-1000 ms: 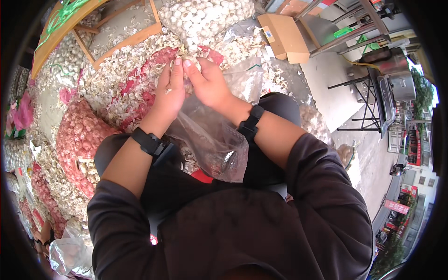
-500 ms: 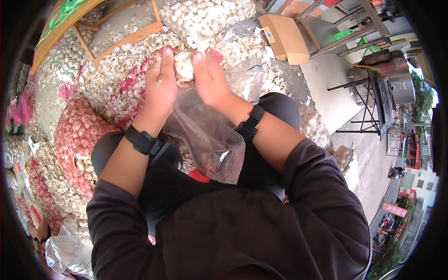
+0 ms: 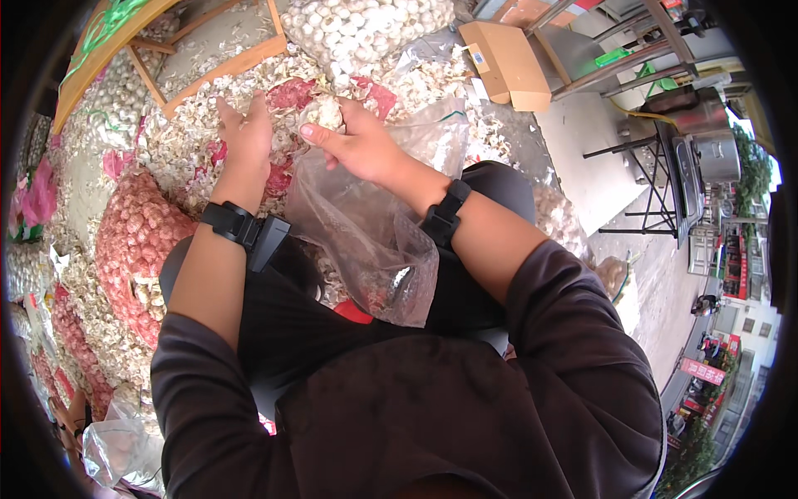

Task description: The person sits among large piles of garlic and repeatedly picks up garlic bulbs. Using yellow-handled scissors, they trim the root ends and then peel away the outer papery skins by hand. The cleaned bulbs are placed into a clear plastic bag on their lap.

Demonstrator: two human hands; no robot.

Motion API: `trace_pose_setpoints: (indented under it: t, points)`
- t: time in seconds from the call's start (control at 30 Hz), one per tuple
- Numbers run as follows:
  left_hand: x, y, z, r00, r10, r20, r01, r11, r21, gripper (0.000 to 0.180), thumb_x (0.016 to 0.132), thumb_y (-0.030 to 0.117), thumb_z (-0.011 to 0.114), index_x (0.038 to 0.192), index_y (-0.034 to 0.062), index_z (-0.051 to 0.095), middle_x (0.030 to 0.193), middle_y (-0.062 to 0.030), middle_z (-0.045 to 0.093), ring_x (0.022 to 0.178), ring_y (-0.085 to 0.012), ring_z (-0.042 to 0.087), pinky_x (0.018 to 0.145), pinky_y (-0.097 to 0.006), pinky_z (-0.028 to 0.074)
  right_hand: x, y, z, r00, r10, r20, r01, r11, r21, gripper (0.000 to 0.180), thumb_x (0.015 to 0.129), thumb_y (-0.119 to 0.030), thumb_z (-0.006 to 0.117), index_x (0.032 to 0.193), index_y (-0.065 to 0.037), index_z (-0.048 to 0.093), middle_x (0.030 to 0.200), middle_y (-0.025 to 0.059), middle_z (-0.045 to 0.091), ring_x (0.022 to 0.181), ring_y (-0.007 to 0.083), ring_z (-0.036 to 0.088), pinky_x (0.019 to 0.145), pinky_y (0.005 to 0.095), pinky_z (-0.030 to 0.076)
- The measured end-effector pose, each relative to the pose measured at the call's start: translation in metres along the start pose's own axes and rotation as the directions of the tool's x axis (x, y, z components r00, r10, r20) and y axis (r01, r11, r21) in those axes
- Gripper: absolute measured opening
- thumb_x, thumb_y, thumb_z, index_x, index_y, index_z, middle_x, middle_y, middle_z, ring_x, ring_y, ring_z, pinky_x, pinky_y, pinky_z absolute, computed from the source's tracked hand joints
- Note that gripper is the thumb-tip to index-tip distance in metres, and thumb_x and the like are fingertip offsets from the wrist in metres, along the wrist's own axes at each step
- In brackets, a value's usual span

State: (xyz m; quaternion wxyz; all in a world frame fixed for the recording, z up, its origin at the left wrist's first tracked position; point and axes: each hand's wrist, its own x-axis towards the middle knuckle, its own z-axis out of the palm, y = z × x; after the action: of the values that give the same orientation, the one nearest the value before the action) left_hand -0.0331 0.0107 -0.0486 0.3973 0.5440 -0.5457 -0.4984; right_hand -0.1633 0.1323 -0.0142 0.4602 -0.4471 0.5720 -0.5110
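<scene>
Gripping a whitish, papery garlic bulb (image 3: 324, 114) in the right hand (image 3: 359, 145), with its thumb pressed along the near side and its fingers wrapped around the right side. Holding the bulb up beyond the knees, above pale, flaky garlic skins (image 3: 204, 90) scattered thickly over the floor and over patches of pinkish-red mesh (image 3: 291, 93). Reaching forward with the left hand (image 3: 248, 141), near the bulb but apart from it, with fingers stretched out and parted. Wearing a black strap with a boxy device (image 3: 237, 226) on the left wrist and a black wrist strap (image 3: 446, 214) on the right. Sitting with a crumpled, clear plastic bag (image 3: 374, 241) draped between the knees and under the right wrist. Flanked at the left knee by a bulging red mesh sack of garlic (image 3: 137, 245). Facing a netted sack of white bulbs (image 3: 362, 37), between an angular wooden frame (image 3: 229, 75) on the left and a brown cardboard box (image 3: 503, 66) on the right.
</scene>
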Motion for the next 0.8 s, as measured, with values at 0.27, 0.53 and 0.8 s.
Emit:
trace_pose_setpoints:
  t: [0.27,0.53,0.8]
  points:
    - [-0.049,0.028,0.01,0.793,-0.048,0.607,0.232,0.946,-0.228,0.059,0.101,0.051,0.038,0.137,0.0039,0.044,0.121,-0.0136,0.057,0.107,-0.0203,0.057,0.087,-0.034,0.049,0.003,0.024,-0.001,0.999,-0.03,-0.02,0.031,0.999,0.021,0.042,0.096,-0.039,0.057,0.099,0.003,0.053,0.071,0.0063,0.061,0.053,0.0127,0.057,0.045,0.0266,0.047]
    - [-0.057,0.027,0.013,0.746,-0.064,0.662,0.301,0.92,-0.251,0.045,0.092,0.039,0.061,0.12,0.005,0.052,0.091,-0.0019,0.057,0.076,-0.0102,0.052,0.069,-0.027,0.047,0.005,0.01,0.0,0.996,0.044,-0.077,-0.017,0.944,0.329,0.022,0.1,-0.013,0.045,0.091,0.002,0.058,0.071,0.006,0.06,0.055,0.0119,0.057,0.048,0.0252,0.048]
    - [-0.045,0.026,0.011,0.746,-0.137,0.652,0.504,0.756,-0.418,0.033,0.091,0.03,0.054,0.11,0.0031,0.054,0.095,-0.0074,0.063,0.082,-0.0175,0.06,0.073,-0.032,0.049,0.002,-0.002,-0.004,0.941,0.086,-0.328,-0.004,0.97,0.242,0.023,0.094,-0.001,0.041,0.109,0.005,0.058,0.076,0.0072,0.061,0.061,0.011,0.057,0.054,0.0256,0.05]
